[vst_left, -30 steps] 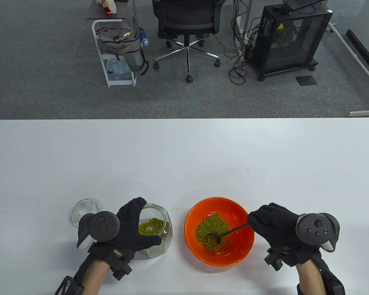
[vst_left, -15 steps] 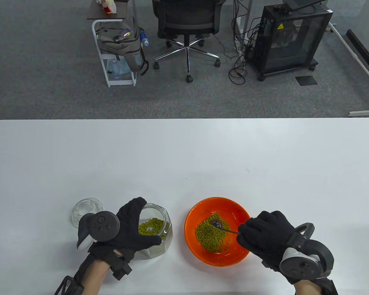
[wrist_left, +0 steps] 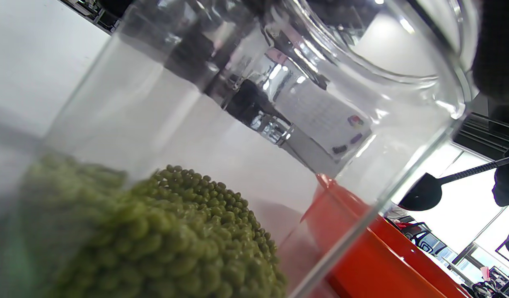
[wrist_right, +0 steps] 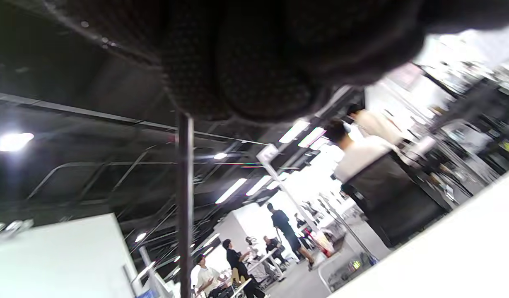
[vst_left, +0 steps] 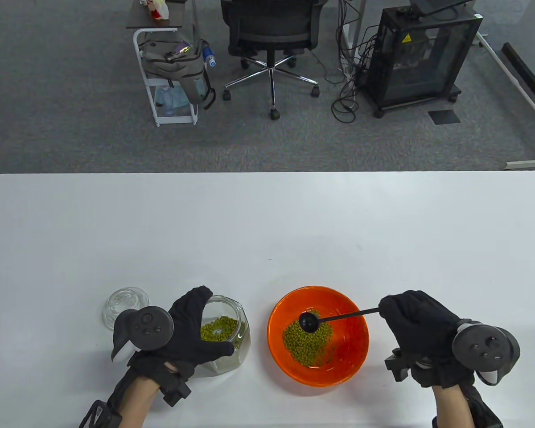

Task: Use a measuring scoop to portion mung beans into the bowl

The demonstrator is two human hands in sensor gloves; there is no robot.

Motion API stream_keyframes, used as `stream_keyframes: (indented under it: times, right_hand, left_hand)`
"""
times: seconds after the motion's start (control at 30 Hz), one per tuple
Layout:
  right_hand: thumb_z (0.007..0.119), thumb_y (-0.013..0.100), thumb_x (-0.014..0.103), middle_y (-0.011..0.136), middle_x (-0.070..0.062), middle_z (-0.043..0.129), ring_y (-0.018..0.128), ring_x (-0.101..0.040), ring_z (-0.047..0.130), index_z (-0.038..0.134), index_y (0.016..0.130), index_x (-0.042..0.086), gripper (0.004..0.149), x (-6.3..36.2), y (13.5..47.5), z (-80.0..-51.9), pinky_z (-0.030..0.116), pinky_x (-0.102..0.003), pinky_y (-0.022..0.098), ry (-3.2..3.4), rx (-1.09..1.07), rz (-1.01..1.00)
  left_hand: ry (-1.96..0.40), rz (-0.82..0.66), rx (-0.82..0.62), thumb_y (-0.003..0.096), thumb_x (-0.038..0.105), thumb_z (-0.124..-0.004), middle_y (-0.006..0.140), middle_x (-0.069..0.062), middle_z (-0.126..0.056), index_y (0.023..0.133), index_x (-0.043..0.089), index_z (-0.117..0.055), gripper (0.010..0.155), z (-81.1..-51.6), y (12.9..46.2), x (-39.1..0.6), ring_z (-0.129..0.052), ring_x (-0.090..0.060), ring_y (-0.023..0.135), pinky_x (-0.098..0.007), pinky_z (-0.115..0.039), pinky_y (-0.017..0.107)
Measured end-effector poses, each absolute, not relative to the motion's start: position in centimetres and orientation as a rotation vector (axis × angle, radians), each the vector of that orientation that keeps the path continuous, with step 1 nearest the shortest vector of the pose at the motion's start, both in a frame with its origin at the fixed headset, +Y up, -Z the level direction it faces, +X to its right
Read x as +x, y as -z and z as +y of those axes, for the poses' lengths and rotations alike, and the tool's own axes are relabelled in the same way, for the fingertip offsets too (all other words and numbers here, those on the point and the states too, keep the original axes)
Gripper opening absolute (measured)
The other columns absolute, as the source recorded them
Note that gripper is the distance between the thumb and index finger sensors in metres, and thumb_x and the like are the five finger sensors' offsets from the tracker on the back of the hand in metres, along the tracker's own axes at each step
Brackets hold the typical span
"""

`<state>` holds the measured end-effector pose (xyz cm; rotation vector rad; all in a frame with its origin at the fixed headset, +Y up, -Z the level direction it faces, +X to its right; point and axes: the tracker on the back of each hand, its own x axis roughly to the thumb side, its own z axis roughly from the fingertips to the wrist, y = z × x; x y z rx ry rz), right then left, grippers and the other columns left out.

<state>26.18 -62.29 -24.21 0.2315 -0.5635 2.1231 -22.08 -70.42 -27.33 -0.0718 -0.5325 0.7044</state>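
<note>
Table view: the left hand (vst_left: 185, 332) wraps its fingers and thumb around the glass jar (vst_left: 232, 339), gripping it; mung beans (vst_left: 218, 330) lie inside the jar, just past the thumb. A clear glass lid (vst_left: 124, 303) sits on the white table (vst_left: 267, 223) just behind that hand's tracker. The right hand (vst_left: 421, 330) pinches the end of the black measuring scoop (vst_left: 334, 317) with curled fingers; the handle runs out leftward from the fingertips, and the scoop's round head hangs over the orange bowl (vst_left: 347, 370), above the heap of beans in it.

Left wrist view: the jar (wrist_left: 237, 103) fills the frame, a mound of beans (wrist_left: 175, 244) at its bottom. Beyond the glass, the bowl's orange wall (wrist_left: 382, 256) shows, with the scoop's head (wrist_left: 422, 192) raised above it.

Right wrist view: the gloved fingers (wrist_right: 254, 66) are clenched at the top, and the scoop's thin handle (wrist_right: 184, 207) drops straight down from them. The scoop's head is out of frame.
</note>
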Motion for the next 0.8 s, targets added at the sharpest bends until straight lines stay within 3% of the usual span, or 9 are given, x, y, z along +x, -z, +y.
stream_keyframes:
  times: [0.23, 0.43, 0.8]
  right_hand:
    - [0.082, 0.048, 0.046, 0.041, -0.011, 0.104, 0.024, -0.024, 0.098, 0.101, 0.055, 0.008, 0.043, 28.2, 26.0, -65.1, 0.086, -0.040, 0.023, -1.812, -0.021, -0.265]
    - [0.082, 0.048, 0.046, 0.042, -0.011, 0.104, 0.023, -0.024, 0.098, 0.100, 0.055, 0.008, 0.043, 28.1, 26.8, -65.8, 0.086, -0.040, 0.022, -1.733, -0.064, -0.193]
    - [0.081, 0.048, 0.046, 0.043, -0.011, 0.104, 0.024, -0.023, 0.098, 0.100, 0.056, 0.008, 0.043, 21.5, 26.8, -61.1, 0.085, -0.040, 0.023, -1.765, 0.093, -0.191]
  left_hand:
    - [-0.704, -0.535, -0.079, 0.0389, 0.084, -0.089, 0.114, -0.032, -0.036, 0.110, 0.000, -0.027, 0.126, -70.4, 27.3, -22.1, -0.052, -0.060, 0.102, -0.072, -0.053, 0.073]
    - [-0.702, -0.534, -0.079, 0.0386, 0.084, -0.089, 0.114, -0.032, -0.037, 0.110, 0.000, -0.028, 0.126, -70.4, 27.4, -22.1, -0.052, -0.060, 0.102, -0.071, -0.053, 0.073]
    - [-0.708, -0.535, -0.079, 0.0384, 0.084, -0.089, 0.114, -0.031, -0.037, 0.110, 0.000, -0.028, 0.126, -70.4, 27.4, -22.1, -0.052, -0.060, 0.102, -0.071, -0.053, 0.073]
